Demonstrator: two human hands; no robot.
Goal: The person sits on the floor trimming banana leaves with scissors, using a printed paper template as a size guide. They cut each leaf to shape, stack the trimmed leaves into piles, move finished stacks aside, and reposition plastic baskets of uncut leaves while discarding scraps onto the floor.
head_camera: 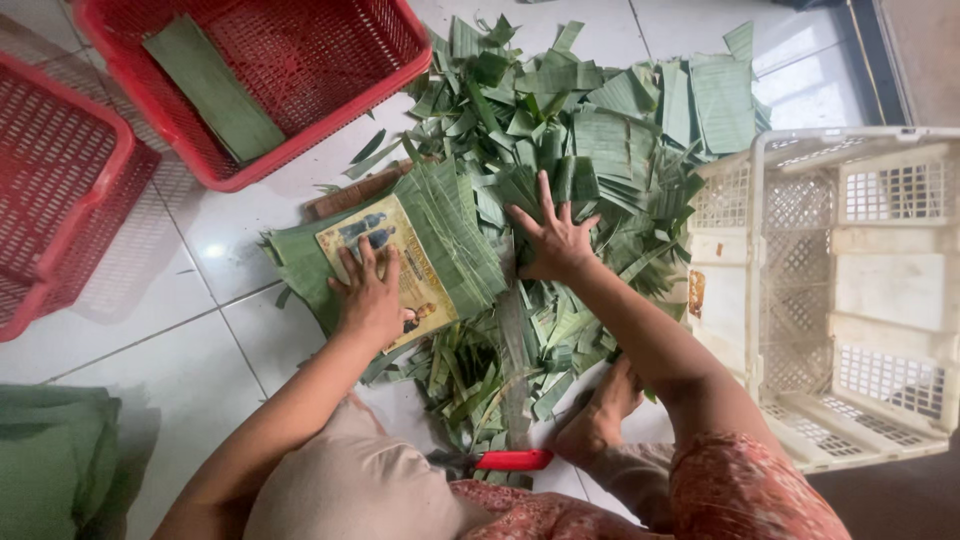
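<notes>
Two hands work on the tiled floor (180, 330). The left hand (372, 295) lies flat, fingers spread, on one yellow printed card (385, 262) that rests on a stack of banana leaves (455, 230). The right hand (552, 240) presses wide open on the big heap of cut leaf pieces (600, 140) — holding nothing. Two red baskets (300, 80) stand at left, one white crate (850, 290) at right.

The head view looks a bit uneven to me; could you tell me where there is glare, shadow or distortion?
In the head view, glare whitens the floor tiles at upper right and leaves a small bright spot beside the red basket; the wide lens bows the cream crate; soft shadow lies under the leaf pile; both hands, left hand and right hand, look sharp.
</notes>
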